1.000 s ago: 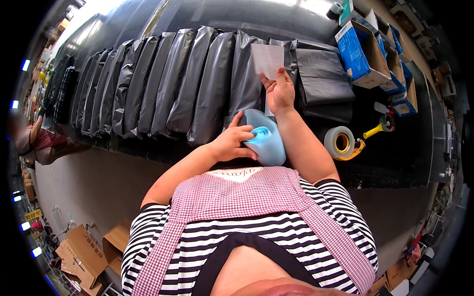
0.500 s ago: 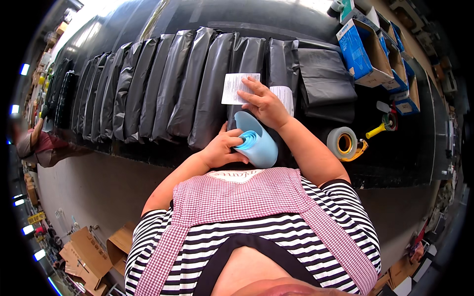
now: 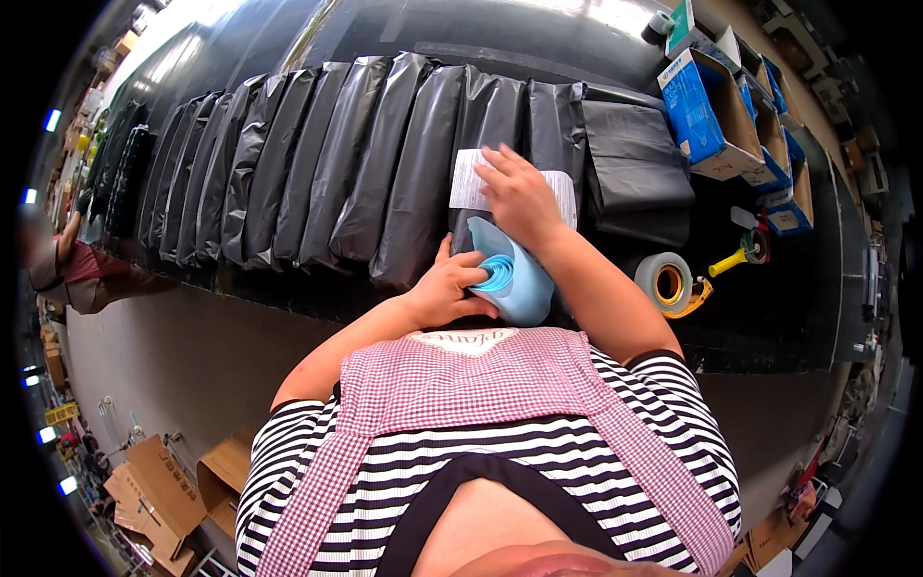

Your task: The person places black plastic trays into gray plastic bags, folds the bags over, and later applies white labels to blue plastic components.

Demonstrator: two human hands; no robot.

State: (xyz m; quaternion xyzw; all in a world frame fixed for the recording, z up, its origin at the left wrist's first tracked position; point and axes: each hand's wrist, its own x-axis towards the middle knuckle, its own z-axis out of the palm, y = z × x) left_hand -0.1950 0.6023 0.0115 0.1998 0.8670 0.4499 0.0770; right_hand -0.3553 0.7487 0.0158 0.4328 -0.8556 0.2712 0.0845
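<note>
A roll of light blue film or backing paper (image 3: 524, 288) lies in front of my chest, its coiled end toward the left. My left hand (image 3: 450, 288) grips that end, with fingertips reaching into the coil. Over a white printed label (image 3: 467, 181) on a black plastic-wrapped package (image 3: 493, 106), my right hand (image 3: 524, 197) lies with fingers stretched out and slightly blurred. It covers the label's right part. Another white label (image 3: 565, 192) shows on the neighbouring black package (image 3: 553, 120), partly behind my right wrist.
Several more black packages (image 3: 361, 163) stand in a row leftward along the dark table. At right are a folded black bag stack (image 3: 635, 159), a tape roll on a yellow dispenser (image 3: 646, 279), a yellow-handled tool (image 3: 731, 262) and blue cartons (image 3: 697, 111). Another person (image 3: 82, 269) stands far left.
My right hand has shifted slightly right and its fingers now sit lower across the label's right side. My left hand and the blue roll have moved a little to the right.
</note>
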